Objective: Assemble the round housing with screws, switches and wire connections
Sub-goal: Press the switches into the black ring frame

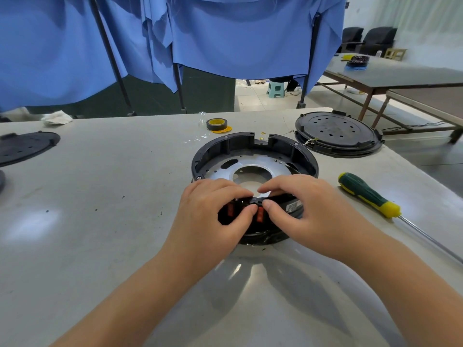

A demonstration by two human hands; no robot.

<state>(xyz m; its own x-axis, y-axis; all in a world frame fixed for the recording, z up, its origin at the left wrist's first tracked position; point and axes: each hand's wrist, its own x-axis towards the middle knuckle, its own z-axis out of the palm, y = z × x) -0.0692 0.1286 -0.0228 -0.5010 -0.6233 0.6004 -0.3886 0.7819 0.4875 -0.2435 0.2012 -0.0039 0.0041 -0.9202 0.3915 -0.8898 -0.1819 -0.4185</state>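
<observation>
1. Setting: a workshop or assembly room.
2. Evidence, near: a grey worktable (100,196) carrying a screwdriver (368,195), a tape roll (217,124) and round black covers (337,132).
3. Evidence, far: blue cloth screens (225,33) on stands; a second workbench (400,76) at right.

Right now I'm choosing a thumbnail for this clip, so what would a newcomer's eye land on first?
First, the two hands: the left hand and right hand meet at the near rim of the round housing in the middle of the table, fingers pinching around the red switches. Next, the green and yellow screwdriver lying to the right, and the blue cloth hanging behind.
</observation>
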